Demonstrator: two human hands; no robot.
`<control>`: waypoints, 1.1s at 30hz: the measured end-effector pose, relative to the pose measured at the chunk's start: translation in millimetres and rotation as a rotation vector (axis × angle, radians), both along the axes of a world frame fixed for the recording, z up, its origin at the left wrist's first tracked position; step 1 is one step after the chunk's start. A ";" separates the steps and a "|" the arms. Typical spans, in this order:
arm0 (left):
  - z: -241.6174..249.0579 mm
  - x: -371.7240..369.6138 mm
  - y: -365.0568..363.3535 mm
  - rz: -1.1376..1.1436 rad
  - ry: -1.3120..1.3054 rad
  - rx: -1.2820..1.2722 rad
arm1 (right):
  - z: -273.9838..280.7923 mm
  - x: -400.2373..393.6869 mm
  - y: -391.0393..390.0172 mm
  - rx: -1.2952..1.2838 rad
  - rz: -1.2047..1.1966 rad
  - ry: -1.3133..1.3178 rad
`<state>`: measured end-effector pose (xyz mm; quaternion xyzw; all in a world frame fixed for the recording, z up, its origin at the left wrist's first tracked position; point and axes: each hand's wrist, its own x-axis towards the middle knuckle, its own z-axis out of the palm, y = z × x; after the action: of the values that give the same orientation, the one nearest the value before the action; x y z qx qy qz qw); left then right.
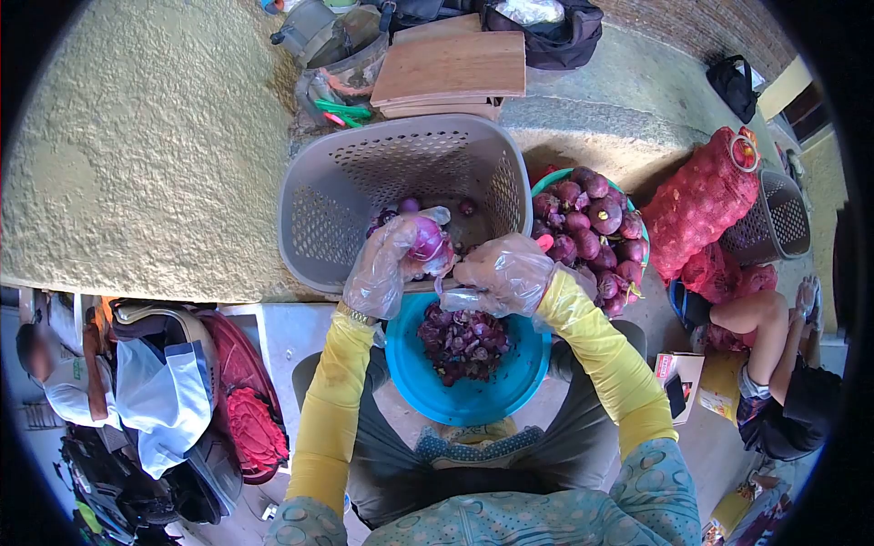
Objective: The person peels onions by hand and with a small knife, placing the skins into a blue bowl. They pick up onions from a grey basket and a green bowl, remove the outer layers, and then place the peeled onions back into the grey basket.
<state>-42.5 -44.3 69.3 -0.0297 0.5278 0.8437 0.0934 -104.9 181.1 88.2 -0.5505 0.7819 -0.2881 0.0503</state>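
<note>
My left hand [381, 264], in a clear plastic glove, grips a red onion [426, 238] over the front rim of the grey perforated basket [305, 214]. Beside it my right hand [510, 273], also gloved, is closed with its fingertips close to the onion. The end of a red handle [544, 242] pokes out behind that hand; the rest of this tool is hidden. A flap of loose skin [444, 266] hangs from the onion between my hands. Several onions [467, 207] lie inside the basket. Below, a blue basin [410, 391] holds onion peelings [464, 346].
Right of the basket stands a green-rimmed tub [647, 238] heaped with red onions [592, 218]. Beyond it lean a red mesh sack [701, 205] and another basket [783, 214]. Wooden boards [451, 68] lie behind. People sit at right [774, 328] and left [77, 387].
</note>
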 end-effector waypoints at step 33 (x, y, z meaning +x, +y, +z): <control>5.9 2.0 -3.9 -0.040 0.118 0.211 | 18.0 14.2 -13.4 -0.489 -0.483 -0.570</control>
<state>-40.5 -48.2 75.3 0.0404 0.4414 0.8927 0.0819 -90.7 167.6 106.2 -0.2466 0.7518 -0.6082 0.0634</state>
